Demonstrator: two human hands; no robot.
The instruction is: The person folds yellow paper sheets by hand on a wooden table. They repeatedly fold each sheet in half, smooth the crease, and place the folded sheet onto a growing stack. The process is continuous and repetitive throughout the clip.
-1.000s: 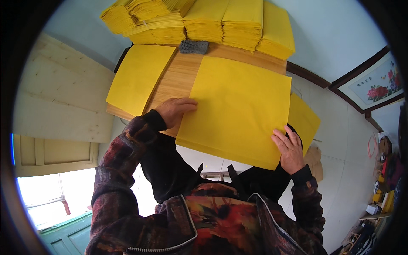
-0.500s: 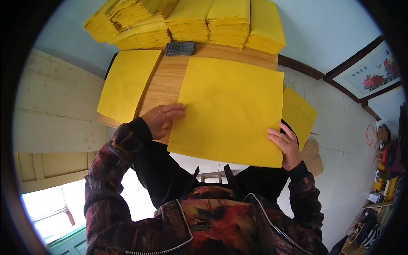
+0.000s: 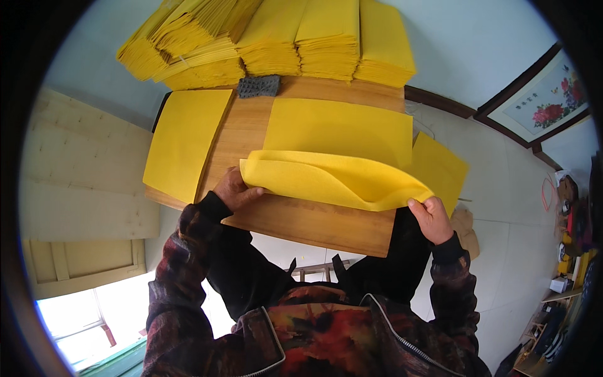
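A yellow felt-like sheet (image 3: 339,129) lies with its far part flat on the wooden table. Its near part (image 3: 289,179) is lifted and curled up in a loose, bowed bend. My left hand (image 3: 237,190) grips the left end of the raised part, thumb in front and fingers behind, partly hidden. My right hand (image 3: 432,220) pinches the right end between thumb and fingers, just past the table's right edge. Whether the raised part is one layer or more, I cannot tell.
Left on the wooden table (image 3: 301,225) lies a flat yellow stack (image 3: 188,141). Tall piles of yellow sheets (image 3: 326,56) line the back, with a dark grey textured block (image 3: 258,86) before them. Another yellow sheet (image 3: 436,169) sits lower at the right. A framed picture (image 3: 540,107) leans by the wall.
The sheet's near part, flat before, has been lifted and curled away from me, baring the table's front. Both hands have gone from resting on the sheet to gripping its ends.
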